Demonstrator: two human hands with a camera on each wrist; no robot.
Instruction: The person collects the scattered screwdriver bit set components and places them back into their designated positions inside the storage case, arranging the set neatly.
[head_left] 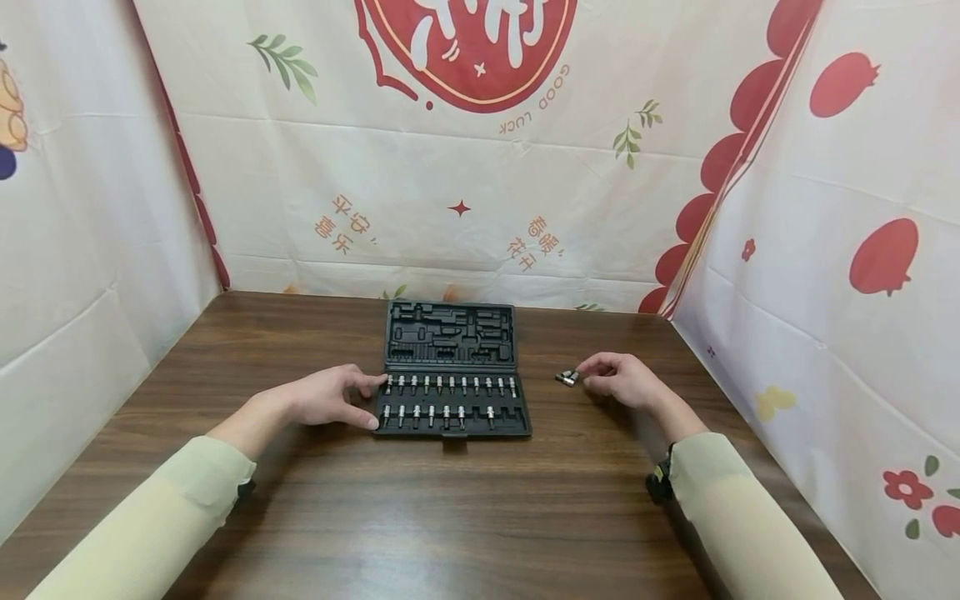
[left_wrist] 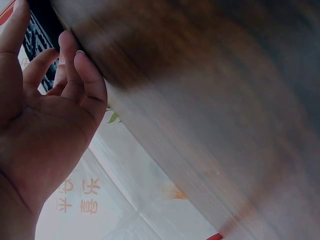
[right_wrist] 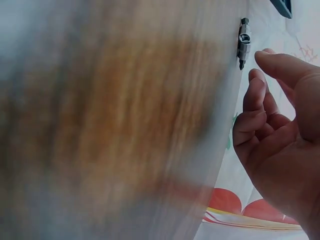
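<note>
A black bit-socket case (head_left: pixel 450 399) lies unfolded on the table, two rows of metal bit sockets (head_left: pixel 446 414) standing in its near half. Some slots at the right of the front row hold none. At the case's left side, my left hand (head_left: pixel 322 395) touches the edge, thumb by the front corner and index finger near the back row. My right hand (head_left: pixel 626 379) is beside a small cluster of loose bit sockets (head_left: pixel 568 378) on the wood. In the right wrist view, thumb and fingers stand apart, just short of these bit sockets (right_wrist: pixel 244 42).
The case's lid (head_left: pixel 452 335), moulded with recesses, lies back toward the rear of the brown wooden table (head_left: pixel 420 525). Printed white cloth (head_left: pixel 457 167) hangs behind the table and along both sides. A dark strap (head_left: pixel 660 479) circles the right wrist.
</note>
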